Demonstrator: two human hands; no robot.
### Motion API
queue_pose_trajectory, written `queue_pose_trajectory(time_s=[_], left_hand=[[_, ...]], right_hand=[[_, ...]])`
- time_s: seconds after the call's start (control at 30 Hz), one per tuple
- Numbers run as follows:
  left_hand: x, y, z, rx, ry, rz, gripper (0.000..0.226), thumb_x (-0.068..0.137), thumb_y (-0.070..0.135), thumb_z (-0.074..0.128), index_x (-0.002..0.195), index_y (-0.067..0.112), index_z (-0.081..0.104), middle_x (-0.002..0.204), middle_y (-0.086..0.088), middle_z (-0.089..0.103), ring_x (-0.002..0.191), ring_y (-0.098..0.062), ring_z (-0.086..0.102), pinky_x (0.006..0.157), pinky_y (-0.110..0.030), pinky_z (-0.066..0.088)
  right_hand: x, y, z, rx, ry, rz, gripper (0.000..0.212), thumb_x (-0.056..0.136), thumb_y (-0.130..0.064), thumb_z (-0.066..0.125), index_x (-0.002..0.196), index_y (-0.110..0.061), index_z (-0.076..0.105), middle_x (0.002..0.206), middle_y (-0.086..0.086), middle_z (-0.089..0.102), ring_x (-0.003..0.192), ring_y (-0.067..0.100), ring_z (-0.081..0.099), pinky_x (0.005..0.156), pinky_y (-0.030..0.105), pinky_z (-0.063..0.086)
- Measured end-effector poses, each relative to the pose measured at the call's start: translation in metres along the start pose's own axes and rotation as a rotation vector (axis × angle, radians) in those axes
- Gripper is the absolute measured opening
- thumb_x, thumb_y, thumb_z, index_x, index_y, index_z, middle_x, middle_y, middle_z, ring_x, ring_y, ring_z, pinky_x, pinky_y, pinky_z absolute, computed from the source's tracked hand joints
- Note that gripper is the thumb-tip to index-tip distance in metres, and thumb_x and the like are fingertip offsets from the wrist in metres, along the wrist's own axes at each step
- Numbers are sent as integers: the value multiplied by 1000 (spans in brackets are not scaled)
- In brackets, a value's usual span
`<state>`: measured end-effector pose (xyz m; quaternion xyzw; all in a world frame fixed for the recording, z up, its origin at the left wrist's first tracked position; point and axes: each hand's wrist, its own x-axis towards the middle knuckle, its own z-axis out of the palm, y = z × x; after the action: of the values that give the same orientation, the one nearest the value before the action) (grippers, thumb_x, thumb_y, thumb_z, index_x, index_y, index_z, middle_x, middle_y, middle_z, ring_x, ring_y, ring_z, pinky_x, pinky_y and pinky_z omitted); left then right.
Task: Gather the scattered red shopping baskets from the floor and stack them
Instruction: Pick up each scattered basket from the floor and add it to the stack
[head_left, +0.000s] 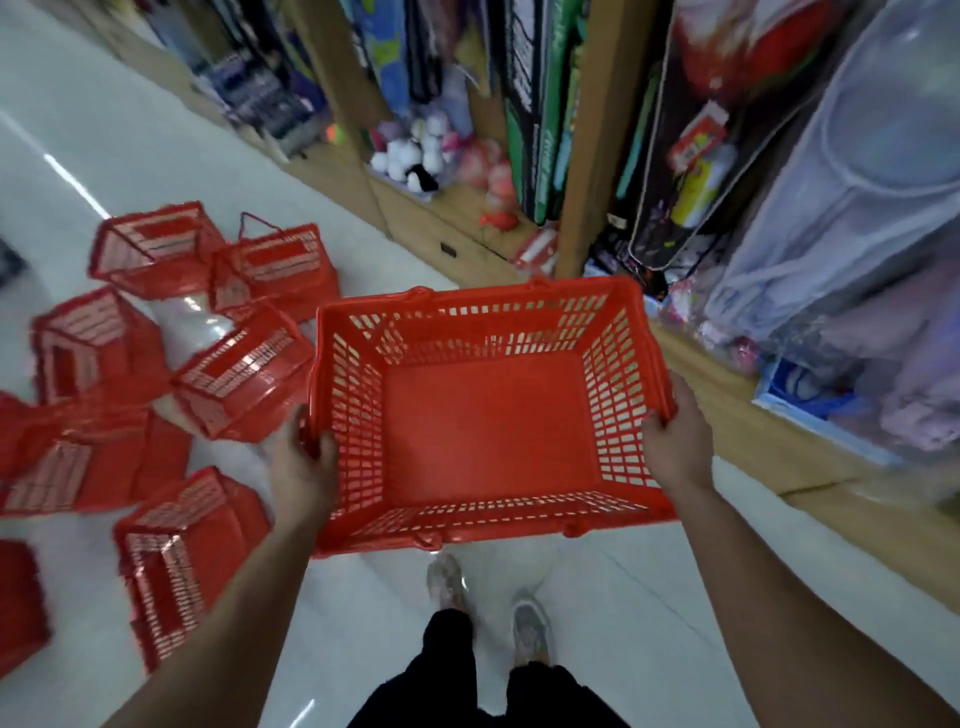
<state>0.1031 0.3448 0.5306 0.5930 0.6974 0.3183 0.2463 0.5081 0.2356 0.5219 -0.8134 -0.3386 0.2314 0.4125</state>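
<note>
I hold an empty red shopping basket (488, 426) upright in front of me, above the floor. My left hand (304, 467) grips its left rim and my right hand (675, 441) grips its right rim. Its handles lie folded down along the long sides. Several other red baskets lie scattered on the floor to my left, tipped on their sides: one next to the held basket (244, 374), two further back (156, 249) (278, 267), and others nearer me (182, 561) (93, 343).
A wooden shelf unit (597, 140) full of packaged goods and plush toys (415, 156) runs along the right side of the aisle. The white tiled floor (597, 623) stretches under my feet (488, 603). More red baskets crowd the left edge (21, 603).
</note>
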Motion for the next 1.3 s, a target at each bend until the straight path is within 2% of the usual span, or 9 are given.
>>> queue_pose_trajectory(time_s=[0.2, 0.3, 0.5, 0.63, 0.7, 0.83, 1.0, 1.17, 1.3], left_hand=[[-77, -46, -129, -62, 303, -203, 46, 92, 16, 63, 137, 21, 54, 115, 3, 65, 101, -13, 60, 90, -29, 43], [-114, -80, -181, -60, 439, -318, 46, 92, 17, 62, 137, 22, 53, 117, -2, 67, 101, -19, 61, 92, -35, 45], [-187, -160, -280, -113, 668, -525, 44, 92, 21, 60, 135, 26, 54, 108, 2, 69, 93, -18, 65, 84, -35, 49], [-233, -221, -347, -107, 806, -640, 45, 93, 23, 60, 137, 24, 52, 109, 4, 68, 89, -14, 62, 82, -32, 49], [-255, -252, -383, -113, 855, -688, 45, 94, 26, 59, 138, 26, 50, 111, 4, 68, 89, -13, 64, 81, -32, 51], [-287, -313, -459, -147, 928, -752, 47, 94, 29, 57, 138, 34, 42, 108, 6, 68, 90, -18, 69, 83, -45, 58], [-307, -378, -545, -167, 1021, -796, 45, 95, 27, 59, 133, 41, 41, 98, 15, 66, 82, -9, 68, 76, -39, 58], [-295, -442, -606, -181, 1064, -852, 44, 96, 33, 59, 136, 40, 42, 105, 9, 67, 79, -9, 69, 65, -33, 59], [-262, -497, -647, -168, 1093, -888, 46, 95, 33, 60, 138, 37, 44, 108, 6, 67, 84, -13, 70, 73, -42, 60]], right_hand=[[-31, -101, 60, -27, -286, -223, 54, 91, -11, 51, 141, -31, 49, 121, -6, 66, 108, 16, 61, 97, 35, 48], [-64, -147, 104, -35, -423, -316, 52, 92, -15, 50, 141, -35, 47, 123, -6, 66, 109, 20, 63, 95, 43, 52], [-157, -224, 206, -42, -626, -501, 57, 92, -5, 52, 147, -20, 47, 135, 4, 60, 122, 22, 56, 102, 32, 43], [-244, -272, 278, -65, -710, -609, 54, 88, -1, 56, 142, -11, 53, 129, 11, 64, 117, 28, 60, 98, 28, 43], [-291, -294, 314, -90, -758, -637, 55, 89, -5, 58, 143, -13, 52, 132, 11, 63, 120, 29, 59, 102, 35, 45], [-384, -333, 381, -70, -812, -719, 56, 87, -9, 58, 142, -19, 53, 131, 6, 64, 120, 26, 58, 99, 30, 42], [-481, -382, 463, -66, -907, -760, 57, 85, -11, 59, 141, -21, 54, 131, 1, 64, 122, 21, 58, 99, 26, 39], [-545, -424, 548, -86, -940, -830, 57, 85, -10, 60, 142, -19, 53, 133, 5, 63, 120, 25, 59, 100, 31, 43], [-578, -457, 628, -75, -994, -820, 56, 87, -16, 56, 142, -24, 51, 130, -4, 64, 119, 19, 58, 103, 36, 45]])
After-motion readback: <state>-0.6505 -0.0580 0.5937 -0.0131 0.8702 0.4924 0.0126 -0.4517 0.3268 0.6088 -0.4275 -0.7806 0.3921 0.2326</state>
